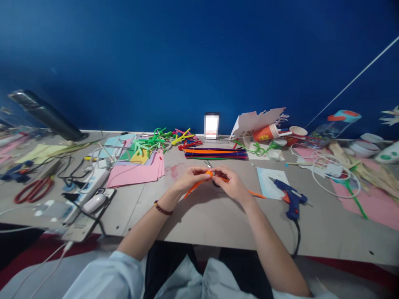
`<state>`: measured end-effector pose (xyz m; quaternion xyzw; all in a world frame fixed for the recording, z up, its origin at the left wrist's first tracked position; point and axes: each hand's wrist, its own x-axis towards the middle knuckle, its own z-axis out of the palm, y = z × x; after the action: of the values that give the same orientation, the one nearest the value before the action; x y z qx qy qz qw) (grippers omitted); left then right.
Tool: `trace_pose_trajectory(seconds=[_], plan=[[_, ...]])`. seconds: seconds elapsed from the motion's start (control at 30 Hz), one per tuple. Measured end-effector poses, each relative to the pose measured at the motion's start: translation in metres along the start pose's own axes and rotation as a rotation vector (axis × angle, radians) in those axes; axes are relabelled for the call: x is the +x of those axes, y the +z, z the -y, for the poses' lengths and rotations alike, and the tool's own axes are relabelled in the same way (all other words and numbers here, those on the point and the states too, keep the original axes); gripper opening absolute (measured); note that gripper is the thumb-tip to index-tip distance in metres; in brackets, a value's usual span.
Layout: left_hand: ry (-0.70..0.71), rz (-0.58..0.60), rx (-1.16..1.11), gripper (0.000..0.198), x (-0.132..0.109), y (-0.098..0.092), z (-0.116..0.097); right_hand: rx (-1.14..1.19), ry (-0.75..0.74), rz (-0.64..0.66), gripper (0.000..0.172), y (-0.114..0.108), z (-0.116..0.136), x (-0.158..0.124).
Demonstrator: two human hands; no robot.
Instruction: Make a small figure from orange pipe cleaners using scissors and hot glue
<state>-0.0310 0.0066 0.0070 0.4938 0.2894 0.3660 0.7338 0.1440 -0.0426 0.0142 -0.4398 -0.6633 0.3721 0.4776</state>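
Note:
Both hands meet over the middle of the table, pinching orange pipe cleaners [192, 190] between the fingertips. My left hand [190, 179] is closed on them from the left, with a strand slanting down below it. My right hand [231, 182] is closed from the right, and another orange end sticks out past its wrist. A small bunched orange part [210, 173] shows between the thumbs. Just behind the fingers lie scissors [208, 164], their handles partly hidden. Farther back sits a bundle of coloured pipe cleaners [215, 153].
To the right, a blue glue gun [292, 197] rests near a light blue card [268, 179]. At left are pink paper sheets [136, 171], a power strip [90, 187], red-handled scissors [35, 189] and a phone [84, 226]. Green pipe-cleaner shapes [149, 145] and paper cups [266, 132] stand behind.

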Motion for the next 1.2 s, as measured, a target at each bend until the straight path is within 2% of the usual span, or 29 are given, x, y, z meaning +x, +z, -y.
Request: trace_pose_trajectory(seconds=[0.23,0.47,0.6,0.73,1.2], plan=[[0.014,-0.046,-0.028,0.027,0.000,0.005,0.002,0.083,0.086,-0.071,0.024,0.004,-0.011,0.004],[-0.075,-0.111,-0.018,0.035,-0.001,0.009,0.001,0.175,0.254,-0.084,0.033,0.006,-0.023,0.007],[-0.120,-0.066,-0.044,0.045,0.000,0.008,-0.002,0.155,0.276,-0.120,0.033,0.005,-0.024,0.009],[-0.115,-0.027,-0.030,0.038,-0.001,0.006,-0.001,0.175,0.292,-0.107,0.033,0.004,-0.024,0.009],[-0.038,-0.065,0.062,0.033,-0.002,0.009,0.002,0.193,0.316,-0.096,0.033,0.003,-0.025,0.008]])
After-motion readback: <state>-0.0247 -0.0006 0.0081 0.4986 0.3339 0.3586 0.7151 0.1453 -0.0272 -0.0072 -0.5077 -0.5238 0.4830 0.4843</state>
